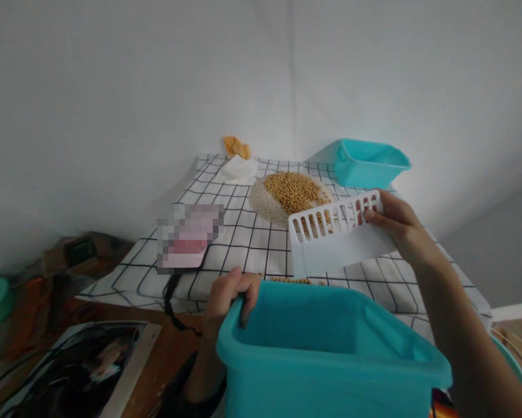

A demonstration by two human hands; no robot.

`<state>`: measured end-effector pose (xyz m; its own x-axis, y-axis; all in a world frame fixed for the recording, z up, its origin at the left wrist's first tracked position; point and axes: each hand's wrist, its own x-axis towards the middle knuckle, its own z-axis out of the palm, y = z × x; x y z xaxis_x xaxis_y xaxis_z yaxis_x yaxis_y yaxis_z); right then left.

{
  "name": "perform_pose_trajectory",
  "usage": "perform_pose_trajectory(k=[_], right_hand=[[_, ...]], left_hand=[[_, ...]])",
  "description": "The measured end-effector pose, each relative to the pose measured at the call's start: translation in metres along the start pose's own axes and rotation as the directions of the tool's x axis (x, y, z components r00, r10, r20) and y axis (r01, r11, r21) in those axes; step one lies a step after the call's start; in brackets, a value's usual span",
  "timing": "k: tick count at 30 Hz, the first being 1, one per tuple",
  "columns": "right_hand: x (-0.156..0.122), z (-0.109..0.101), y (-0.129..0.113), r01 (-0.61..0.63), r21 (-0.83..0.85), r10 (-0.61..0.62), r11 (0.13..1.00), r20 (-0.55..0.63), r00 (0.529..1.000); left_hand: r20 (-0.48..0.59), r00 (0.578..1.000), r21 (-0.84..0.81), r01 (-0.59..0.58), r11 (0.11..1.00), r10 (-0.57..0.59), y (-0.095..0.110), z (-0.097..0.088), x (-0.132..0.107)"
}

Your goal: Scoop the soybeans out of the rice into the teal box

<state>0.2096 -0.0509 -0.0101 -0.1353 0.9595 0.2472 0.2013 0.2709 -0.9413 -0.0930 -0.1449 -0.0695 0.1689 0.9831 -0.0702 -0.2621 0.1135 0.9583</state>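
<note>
My left hand (231, 295) is closed over the near-left rim of a turquoise plastic bin (330, 354), which is held up close in front of me. My right hand (393, 219) grips the right end of a white slotted plastic scoop (337, 235), raised above the table between the bin and a pile of white rice topped with soybeans (292, 194). A few loose soybeans (293, 281) lie on the cloth just beyond the bin's far rim.
A black-and-white checked cloth (243, 232) covers the table. A second turquoise bin (367, 162) stands at the back right. A white tissue (238, 169) and an orange scrap (237, 146) lie at the back. A pink blurred item (189, 238) lies left. Clutter sits lower left.
</note>
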Motion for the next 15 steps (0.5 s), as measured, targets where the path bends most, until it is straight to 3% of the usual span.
perform_pose_trajectory(k=[8, 11, 15], right_hand=[[0.007, 0.006, -0.017, 0.033, -0.109, -0.022, 0.993, 0.098, 0.995], [0.009, 0.005, -0.014, 0.080, -0.163, -0.073, 0.983, 0.048, 0.996], [0.011, 0.000, -0.006, 0.167, -0.147, -0.182, 0.975, -0.101, 0.978]], left_hand=[[0.021, 0.999, 0.041, -0.027, 0.999, 0.026, -0.002, -0.002, 0.002], [0.024, 0.999, 0.062, -0.049, 0.997, 0.047, -0.004, -0.003, 0.003], [0.022, 0.997, 0.083, -0.070, 0.994, 0.068, -0.006, -0.003, 0.004]])
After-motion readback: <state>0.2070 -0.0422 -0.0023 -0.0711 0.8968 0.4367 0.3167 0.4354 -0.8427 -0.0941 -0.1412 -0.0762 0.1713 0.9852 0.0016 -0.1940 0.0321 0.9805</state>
